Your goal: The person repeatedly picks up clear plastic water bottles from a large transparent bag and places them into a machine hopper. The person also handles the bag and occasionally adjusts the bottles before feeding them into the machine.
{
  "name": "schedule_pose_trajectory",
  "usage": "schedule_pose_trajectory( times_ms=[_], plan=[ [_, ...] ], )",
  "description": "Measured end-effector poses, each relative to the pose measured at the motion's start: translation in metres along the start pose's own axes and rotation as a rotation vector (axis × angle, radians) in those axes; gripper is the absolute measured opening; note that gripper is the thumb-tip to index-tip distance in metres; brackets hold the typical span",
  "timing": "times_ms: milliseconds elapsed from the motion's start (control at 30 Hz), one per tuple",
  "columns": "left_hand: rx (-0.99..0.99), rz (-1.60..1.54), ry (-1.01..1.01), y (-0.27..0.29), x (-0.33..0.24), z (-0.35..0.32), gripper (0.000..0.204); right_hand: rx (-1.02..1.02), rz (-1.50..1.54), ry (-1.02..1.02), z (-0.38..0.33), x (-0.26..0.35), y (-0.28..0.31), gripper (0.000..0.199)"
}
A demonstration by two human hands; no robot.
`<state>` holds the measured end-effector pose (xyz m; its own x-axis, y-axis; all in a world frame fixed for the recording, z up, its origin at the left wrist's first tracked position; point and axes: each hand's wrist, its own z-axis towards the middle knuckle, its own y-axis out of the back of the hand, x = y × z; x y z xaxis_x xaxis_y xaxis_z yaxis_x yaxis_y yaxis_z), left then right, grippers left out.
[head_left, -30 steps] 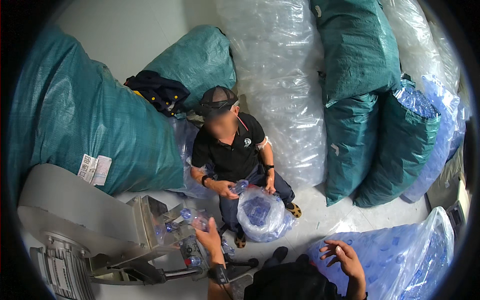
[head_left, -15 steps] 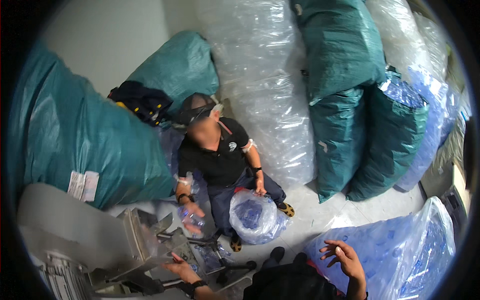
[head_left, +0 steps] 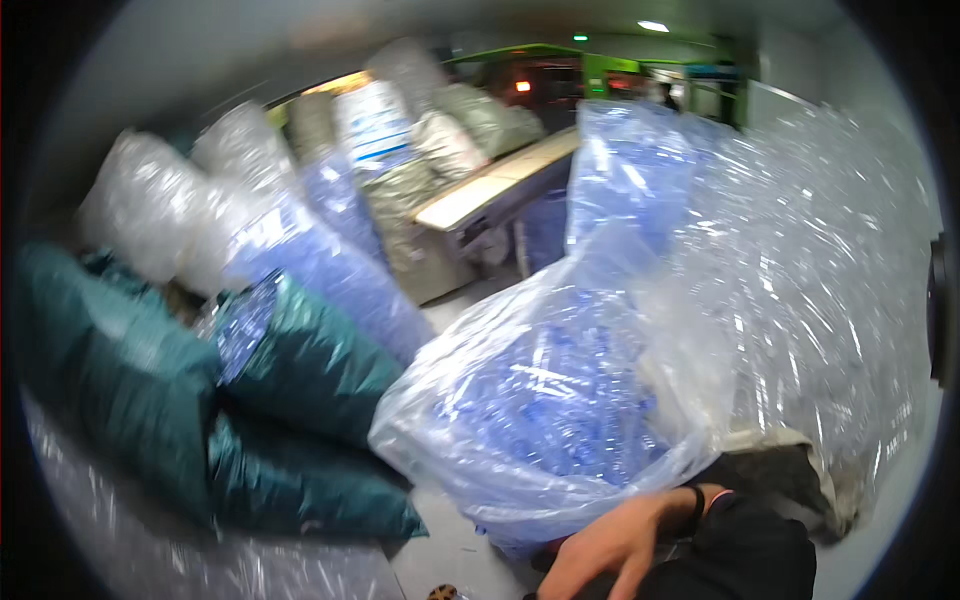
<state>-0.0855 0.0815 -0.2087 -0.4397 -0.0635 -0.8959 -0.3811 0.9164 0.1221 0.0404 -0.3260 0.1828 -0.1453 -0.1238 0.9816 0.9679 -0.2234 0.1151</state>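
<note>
My right hand comes in from the lower right, a dark band round its wrist and a black sleeve behind it. The fingers point down and run out of the picture at the lower edge. The parts that show are spread apart, with nothing visible between them. Just beyond the hand stands a large clear plastic bag, its mouth wide, full of crushed blue-tinted plastic bottles. Whether the hand touches this bag I cannot tell. My left hand is out of view.
Dark green sacks lean at the left, one with blue plastic showing at its top. Clear bags of bottles pile up on the right. A pale-topped bench stands beyond. Another person's patterned shoe shows at the lower edge.
The view has swung right, away from the seated person and the machine. My left hand has gone out of view. My right hand, raised before, now hangs lower beside the bag of blue bottles.
</note>
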Motion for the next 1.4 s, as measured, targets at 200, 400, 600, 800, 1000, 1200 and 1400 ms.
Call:
schedule_pose_trajectory(
  times_ms=[200, 400, 600, 800, 1000, 1200, 1400],
  plan=[
    [0.293, 0.180, -0.162, -0.032, -0.053, 0.061, 0.056, -0.761, -0.589, -0.117, -0.095, 0.045, 0.034, 0.037],
    [0.454, 0.119, -0.122, -0.082, -0.075, 0.061, 0.059, -1.055, -1.800, -0.872, -0.160, 0.009, 0.143, 0.050],
    [0.505, 0.384, -0.257, -0.109, -0.102, 0.025, 0.062, -0.946, -1.397, -1.382, -0.180, 0.015, 0.161, 0.046],
    [0.669, 0.508, -0.566, -0.097, -0.193, -0.015, 0.038, -1.187, -1.499, -0.978, -0.176, 0.098, 0.064, 0.064],
    [1.045, -0.129, -0.558, -0.131, -0.273, -0.084, 0.051, -0.887, -0.801, -0.234, -0.077, 0.044, 0.007, 0.086],
    [0.938, -0.445, -0.616, -0.194, -0.293, -0.109, 0.086, -0.517, -0.845, -0.095, -0.020, 0.009, -0.004, 0.040],
    [0.917, -0.462, -0.534, -0.164, -0.273, -0.082, 0.075, -0.943, -1.226, -0.767, -0.107, 0.019, 0.143, 0.030]
  ],
)
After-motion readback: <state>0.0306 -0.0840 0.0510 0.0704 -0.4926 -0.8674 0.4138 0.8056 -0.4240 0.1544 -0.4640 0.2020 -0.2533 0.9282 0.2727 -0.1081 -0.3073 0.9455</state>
